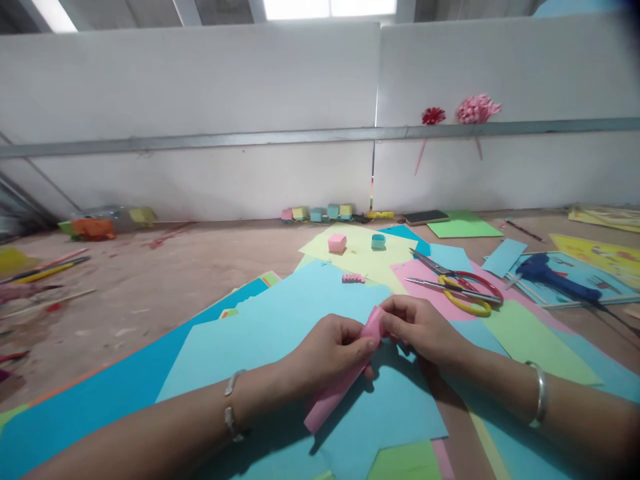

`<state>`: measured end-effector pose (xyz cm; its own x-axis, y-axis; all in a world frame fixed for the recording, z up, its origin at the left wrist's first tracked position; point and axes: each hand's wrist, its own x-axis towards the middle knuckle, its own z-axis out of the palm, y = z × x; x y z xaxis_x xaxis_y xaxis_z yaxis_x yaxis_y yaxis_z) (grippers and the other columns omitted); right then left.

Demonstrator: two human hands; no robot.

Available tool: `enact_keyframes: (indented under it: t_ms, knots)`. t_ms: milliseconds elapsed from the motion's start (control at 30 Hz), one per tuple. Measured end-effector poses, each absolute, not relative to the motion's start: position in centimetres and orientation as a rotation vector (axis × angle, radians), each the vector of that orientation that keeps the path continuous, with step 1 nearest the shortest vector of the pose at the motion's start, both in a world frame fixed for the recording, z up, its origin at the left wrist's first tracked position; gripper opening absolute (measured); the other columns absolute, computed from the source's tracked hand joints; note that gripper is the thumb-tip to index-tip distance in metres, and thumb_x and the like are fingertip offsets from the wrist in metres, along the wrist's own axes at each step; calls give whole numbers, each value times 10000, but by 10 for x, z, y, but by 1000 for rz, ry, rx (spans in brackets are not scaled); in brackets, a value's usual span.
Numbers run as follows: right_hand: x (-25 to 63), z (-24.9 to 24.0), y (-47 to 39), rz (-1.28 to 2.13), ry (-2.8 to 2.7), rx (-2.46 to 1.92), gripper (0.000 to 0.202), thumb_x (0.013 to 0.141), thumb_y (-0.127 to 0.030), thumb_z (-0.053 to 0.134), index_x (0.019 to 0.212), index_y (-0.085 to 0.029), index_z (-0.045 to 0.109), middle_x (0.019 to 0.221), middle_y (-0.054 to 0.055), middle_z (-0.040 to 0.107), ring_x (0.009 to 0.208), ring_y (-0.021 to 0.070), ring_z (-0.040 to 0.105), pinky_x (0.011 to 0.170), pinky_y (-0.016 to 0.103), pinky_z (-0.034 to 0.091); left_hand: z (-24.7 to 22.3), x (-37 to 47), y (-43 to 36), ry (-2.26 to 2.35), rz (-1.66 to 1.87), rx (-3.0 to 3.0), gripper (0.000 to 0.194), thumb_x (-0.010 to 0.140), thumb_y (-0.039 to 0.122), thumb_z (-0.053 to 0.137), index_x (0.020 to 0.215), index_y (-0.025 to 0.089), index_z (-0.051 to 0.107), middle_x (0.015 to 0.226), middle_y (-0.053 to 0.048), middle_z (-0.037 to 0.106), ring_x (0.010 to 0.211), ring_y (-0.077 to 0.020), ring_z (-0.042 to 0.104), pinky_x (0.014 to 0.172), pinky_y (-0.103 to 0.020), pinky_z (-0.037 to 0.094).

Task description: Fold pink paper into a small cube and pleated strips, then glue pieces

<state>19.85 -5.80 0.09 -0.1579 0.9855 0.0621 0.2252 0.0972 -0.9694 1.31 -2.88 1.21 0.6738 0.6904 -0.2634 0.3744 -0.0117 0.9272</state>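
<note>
Left hand (330,350), right hand (425,328) pinching pink paper strip (335,399); markings on yellow tube (381,215) too small to read

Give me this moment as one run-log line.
left hand holds long pink paper strip | right hand grips its far end | beneath: light-blue paper sheet | far right: dark-blue plastic glue gun

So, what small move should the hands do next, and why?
Perhaps slide the left hand down the pink strip to steady it, because that hand and the right hand both grip near its upper end, leaving the lower end unheld.
</note>
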Motion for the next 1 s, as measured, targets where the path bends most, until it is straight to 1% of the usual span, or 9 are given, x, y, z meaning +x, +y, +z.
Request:
enact_keyframes:
  t_ms: [100, 233, 333, 433, 533, 700, 867, 933, 1000]
  knots:
    - [199, 3, -58, 1087, -1562, -1264, 291, 817, -425, 610, 702, -158, 612, 611, 7, 588, 567, 118, 514, 536, 255, 405, 13, 13, -29, 867, 283, 1585, 449, 762, 571, 587, 634, 141, 593, 600, -43, 648, 533, -127, 553, 538, -241, 402]
    - [199, 4, -58, 1051, -1554, -1269, 259, 815, -378, 599, 672, -163, 598, 592, 2, 571, 566, 125, 501, 544, 265, 399, 13, 13, -29, 775, 258, 1511, 547, 754, 659, 573, 628, 129, 616, 588, -44, 644, 533, -126, 557, 564, -249, 421]
    - [198, 3, -58, 1033, -1570, -1245, 214, 809, -334, 593, 677, -166, 607, 628, 3, 576, 591, 127, 514, 562, 267, 408, 13, 12, -29, 735, 247, 1472, 567, 760, 675, 577, 628, 127, 640, 595, -47, 654, 536, -123, 552, 582, -254, 430]
    - [198, 3, -58, 1030, -1582, -1223, 147, 798, -290, 582, 733, -168, 633, 683, 9, 602, 622, 130, 538, 591, 271, 430, 12, 12, -29, 707, 243, 1485, 555, 786, 655, 570, 620, 132, 650, 602, -52, 662, 551, -124, 550, 597, -251, 431]
    - [196, 5, -60, 951, -1610, -1235, 124, 789, -255, 567, 722, -175, 635, 675, 9, 605, 635, 136, 535, 599, 274, 428, 12, 11, -29, 703, 223, 1511, 540, 817, 627, 546, 628, 133, 656, 612, -56, 672, 575, -131, 564, 622, -253, 442]
    - [196, 7, -63, 758, -1636, -1266, 125, 782, -231, 548, 711, -188, 642, 673, 5, 619, 644, 141, 536, 602, 270, 424, 15, 9, -26, 820, 144, 1567, 455, 830, 556, 546, 657, 141, 611, 600, -51, 685, 497, -113, 521, 490, -212, 347]
    - [200, 5, -60, 673, -1612, -1300, 126, 779, -243, 559, 693, -194, 638, 652, 3, 630, 622, 146, 541, 590, 272, 428, 24, 8, -26, 849, 88, 1589, 361, 827, 427, 541, 601, 146, 566, 626, -50, 705, 408, -62, 372, 426, -193, 244]
    - [204, 4, -57, 627, -1583, -1326, 125, 778, -245, 562, 689, -194, 634, 658, 5, 631, 630, 151, 544, 593, 276, 426, 25, 8, -26, 875, 62, 1598, 346, 822, 425, 540, 628, 142, 583, 662, -60, 712, 405, -61, 352, 413, -198, 238]
    - [208, 2, -53, 583, -1536, -1355, 123, 779, -245, 567, 684, -192, 626, 654, 4, 618, 634, 154, 538, 591, 278, 419, 25, 8, -27, 894, 95, 1652, 346, 827, 430, 524, 654, 140, 600, 639, -52, 688, 426, -75, 384, 425, -206, 266]
